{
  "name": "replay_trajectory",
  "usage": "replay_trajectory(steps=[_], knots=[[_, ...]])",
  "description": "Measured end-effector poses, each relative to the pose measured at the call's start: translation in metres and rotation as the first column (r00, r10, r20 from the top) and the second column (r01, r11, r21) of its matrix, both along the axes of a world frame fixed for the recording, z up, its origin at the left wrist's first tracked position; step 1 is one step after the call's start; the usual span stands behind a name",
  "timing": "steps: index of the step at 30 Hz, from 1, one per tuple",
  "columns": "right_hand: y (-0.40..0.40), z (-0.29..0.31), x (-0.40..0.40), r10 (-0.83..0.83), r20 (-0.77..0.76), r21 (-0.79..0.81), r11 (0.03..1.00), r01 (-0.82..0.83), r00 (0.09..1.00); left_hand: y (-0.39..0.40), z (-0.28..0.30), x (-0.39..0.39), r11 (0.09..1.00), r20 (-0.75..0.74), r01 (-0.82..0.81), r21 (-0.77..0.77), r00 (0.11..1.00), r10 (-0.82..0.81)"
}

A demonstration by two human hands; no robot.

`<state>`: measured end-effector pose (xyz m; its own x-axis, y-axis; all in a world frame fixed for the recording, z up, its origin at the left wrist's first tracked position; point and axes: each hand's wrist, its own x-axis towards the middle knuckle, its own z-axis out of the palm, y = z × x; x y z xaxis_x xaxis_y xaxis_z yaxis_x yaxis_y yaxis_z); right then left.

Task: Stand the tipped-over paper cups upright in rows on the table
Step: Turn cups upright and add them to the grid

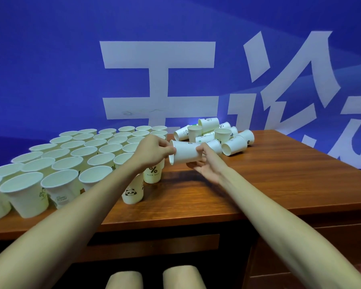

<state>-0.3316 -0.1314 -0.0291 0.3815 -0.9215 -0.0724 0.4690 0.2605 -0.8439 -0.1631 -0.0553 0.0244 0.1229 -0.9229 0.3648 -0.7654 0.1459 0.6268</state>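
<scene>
Here, both my hands hold one paper cup (186, 152) on its side above the middle of the desk (269, 176).

My left hand (152, 151) pinches the cup's open rim, thumb and fingers curled round it, with the mouth turned left; my right hand (206, 163) cradles the base end from below, its thumb pressed on the wall. The cup is clear of the desk top. To its left, the upright cups (81, 155) stand in rows that fill the desk's left half out to its left edge, the nearest ones just back from the front edge. Behind the cup, near the far edge, the tipped-over cups (217, 133) lie in a loose pile, some stacked on others. A blue wall (50, 69) with large white characters rises behind the desk.
</scene>
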Motion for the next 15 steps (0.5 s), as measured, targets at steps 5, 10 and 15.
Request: replay_trajectory(steps=[5,10,15], knots=[[-0.001,-0.004,-0.002,-0.033,0.020,-0.007,0.999,0.033,0.999,0.001,-0.001,0.004,0.999,-0.044,0.022,0.028,0.999,-0.021],[-0.001,-0.008,-0.003,-0.011,0.005,-0.048,0.999,0.012,1.000,0.003,-0.001,0.002,0.998,-0.066,0.014,0.060,0.998,-0.010],[-0.001,-0.011,-0.003,0.015,0.004,-0.064,0.998,-0.015,1.000,0.003,0.000,-0.003,0.999,-0.104,-0.019,0.039,0.994,0.023]])
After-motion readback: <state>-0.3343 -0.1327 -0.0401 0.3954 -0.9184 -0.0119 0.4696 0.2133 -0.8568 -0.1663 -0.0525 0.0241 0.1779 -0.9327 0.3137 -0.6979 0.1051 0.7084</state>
